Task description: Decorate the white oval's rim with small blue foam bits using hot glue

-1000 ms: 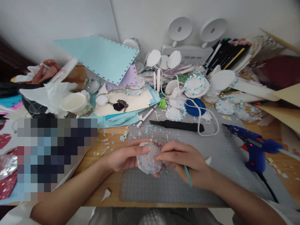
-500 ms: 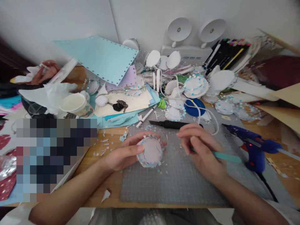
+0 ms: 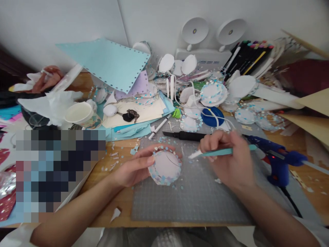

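Note:
My left hand is closed around a round white disc whose rim is trimmed with small blue and white pieces. The thumb lies on its face, and the other fingers are partly hidden behind it. To the right, my right hand grips a slim teal-handled tool with a whitish tip pointing left toward the disc, but apart from it. Motion blurs this hand, and the tool's exact kind is unclear. Both hands are above a grey cutting mat. Just beyond the right hand lies a black cutter knife.
A blue glue gun with a lit red light lies at right. Blue paper, a paper cup, a white marker, a blue round lid and several trimmed discs crowd the back. A white twin-head lamp stands behind.
My right hand has risen a little to the right and turned, bringing the teal tool's whitish tip into sight. The left hand still holds the disc, tilted slightly differently.

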`<action>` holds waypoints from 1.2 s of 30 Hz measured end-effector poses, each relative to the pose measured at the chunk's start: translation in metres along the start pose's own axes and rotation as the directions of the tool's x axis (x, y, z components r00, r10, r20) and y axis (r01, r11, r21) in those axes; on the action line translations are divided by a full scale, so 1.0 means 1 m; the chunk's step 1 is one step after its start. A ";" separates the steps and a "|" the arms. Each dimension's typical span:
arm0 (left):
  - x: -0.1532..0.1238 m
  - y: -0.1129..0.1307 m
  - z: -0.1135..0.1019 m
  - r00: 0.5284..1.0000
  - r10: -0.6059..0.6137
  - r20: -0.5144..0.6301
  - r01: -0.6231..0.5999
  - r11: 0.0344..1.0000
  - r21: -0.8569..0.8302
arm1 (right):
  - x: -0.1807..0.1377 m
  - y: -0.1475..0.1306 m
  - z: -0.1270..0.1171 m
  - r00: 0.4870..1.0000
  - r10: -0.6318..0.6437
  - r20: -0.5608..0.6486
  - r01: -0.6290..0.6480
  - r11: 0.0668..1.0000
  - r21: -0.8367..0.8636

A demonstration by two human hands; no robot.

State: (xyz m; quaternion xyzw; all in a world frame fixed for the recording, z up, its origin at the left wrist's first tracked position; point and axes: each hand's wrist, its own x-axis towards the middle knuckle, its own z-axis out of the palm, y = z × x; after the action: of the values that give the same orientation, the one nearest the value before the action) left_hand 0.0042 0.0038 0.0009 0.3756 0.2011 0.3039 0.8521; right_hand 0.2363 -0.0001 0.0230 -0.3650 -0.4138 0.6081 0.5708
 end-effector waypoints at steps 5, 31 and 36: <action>-0.002 0.000 -0.002 0.983 0.182 -0.013 -0.149 0.841 0.520 | -0.003 0.005 0.002 0.998 -0.035 0.048 0.036 0.999 -0.020; -0.002 0.002 -0.001 0.881 0.472 0.008 -0.285 0.518 0.807 | -0.014 0.013 0.009 0.912 -0.089 0.401 0.256 0.886 -0.386; -0.002 0.001 0.002 0.880 0.474 -0.033 -0.251 0.523 0.815 | -0.014 0.014 0.008 0.934 -0.106 0.341 0.233 0.904 -0.358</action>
State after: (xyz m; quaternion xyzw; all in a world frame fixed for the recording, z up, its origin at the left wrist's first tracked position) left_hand 0.0032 0.0019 0.0034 0.7039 0.3366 0.3999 0.4810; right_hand 0.2243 -0.0145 0.0127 -0.3331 -0.6429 0.5102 0.4641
